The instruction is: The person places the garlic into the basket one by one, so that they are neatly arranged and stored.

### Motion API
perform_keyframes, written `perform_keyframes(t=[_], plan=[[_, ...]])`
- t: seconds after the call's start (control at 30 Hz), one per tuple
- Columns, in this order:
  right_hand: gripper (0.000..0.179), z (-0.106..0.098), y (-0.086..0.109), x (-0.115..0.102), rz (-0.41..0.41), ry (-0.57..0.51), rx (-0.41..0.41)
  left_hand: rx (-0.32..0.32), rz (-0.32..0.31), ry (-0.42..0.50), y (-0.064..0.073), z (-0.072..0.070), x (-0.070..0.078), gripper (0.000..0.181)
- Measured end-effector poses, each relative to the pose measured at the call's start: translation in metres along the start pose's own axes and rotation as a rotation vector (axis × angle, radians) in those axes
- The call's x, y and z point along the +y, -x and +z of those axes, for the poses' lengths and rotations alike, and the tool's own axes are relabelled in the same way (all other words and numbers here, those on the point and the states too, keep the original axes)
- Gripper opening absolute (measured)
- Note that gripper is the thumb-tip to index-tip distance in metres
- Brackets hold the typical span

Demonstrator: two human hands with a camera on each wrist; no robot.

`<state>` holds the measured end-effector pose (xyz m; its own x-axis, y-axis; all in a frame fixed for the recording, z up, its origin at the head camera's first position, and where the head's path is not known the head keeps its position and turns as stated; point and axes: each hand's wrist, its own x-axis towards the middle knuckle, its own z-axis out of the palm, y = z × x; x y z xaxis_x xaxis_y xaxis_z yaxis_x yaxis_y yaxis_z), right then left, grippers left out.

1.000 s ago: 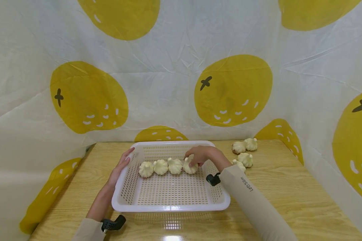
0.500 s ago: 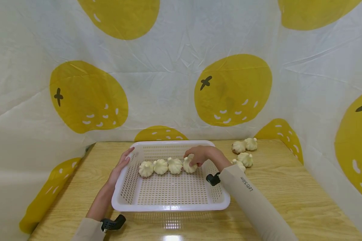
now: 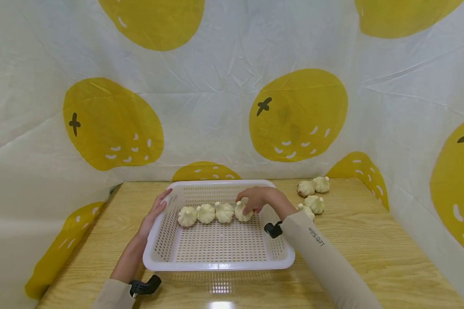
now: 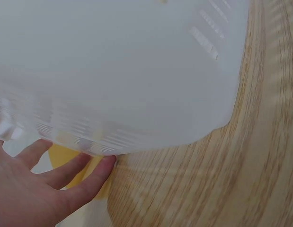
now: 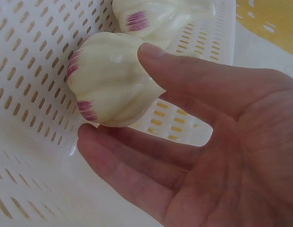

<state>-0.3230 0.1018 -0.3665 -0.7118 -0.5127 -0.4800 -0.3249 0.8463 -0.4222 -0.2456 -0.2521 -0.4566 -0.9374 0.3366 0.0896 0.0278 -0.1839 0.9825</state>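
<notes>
A white slotted plastic basket point(image 3: 219, 267) holds several cream garlic bulbs set in a row, among them a left-end bulb point(image 3: 187, 217). At the row's right end my right hand point(image 3: 257, 199) grips a garlic bulb point(image 3: 240, 212) between thumb and fingers. The right wrist view shows that garlic bulb point(image 5: 113, 78) up close, purple streaks near its base, the thumb lying on its side and fingers underneath. Against the basket's left side rests my left hand point(image 3: 150, 219). In the left wrist view, the left hand point(image 4: 42, 189) has fingers spread, tips touching the slotted wall.
More garlic bulbs point(image 3: 314, 204) lie on the wooden table point(image 3: 355, 231), right of the basket, one partly hidden by the right sleeve. A white curtain point(image 3: 212, 124) printed with yellow fruit hangs behind the table and along both sides.
The gripped garlic bulb has shifted very slightly left within the right hand's hold. Both hands and the basket otherwise keep their places.
</notes>
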Motion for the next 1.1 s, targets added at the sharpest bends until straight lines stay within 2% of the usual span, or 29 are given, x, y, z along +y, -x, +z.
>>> perform_keyframes(t=[0.33,0.5,0.8,1.1], plan=[[0.049,-0.002,0.008,-0.001,-0.011,-0.046,0.031,0.014,-0.025,-0.022,0.002,0.003,0.002,0.055],[0.052,-0.008,0.014,0.000,-0.024,-0.050,0.045,0.010,-0.017,-0.021,0.003,0.003,0.002,0.055],[0.058,-0.016,0.022,0.002,-0.089,-0.053,0.053,-0.006,-0.004,-0.025,0.002,0.000,0.002,0.055],[0.056,-0.019,0.037,0.004,-0.183,-0.032,0.144,-0.006,0.000,-0.026,0.001,0.000,0.002,0.055]])
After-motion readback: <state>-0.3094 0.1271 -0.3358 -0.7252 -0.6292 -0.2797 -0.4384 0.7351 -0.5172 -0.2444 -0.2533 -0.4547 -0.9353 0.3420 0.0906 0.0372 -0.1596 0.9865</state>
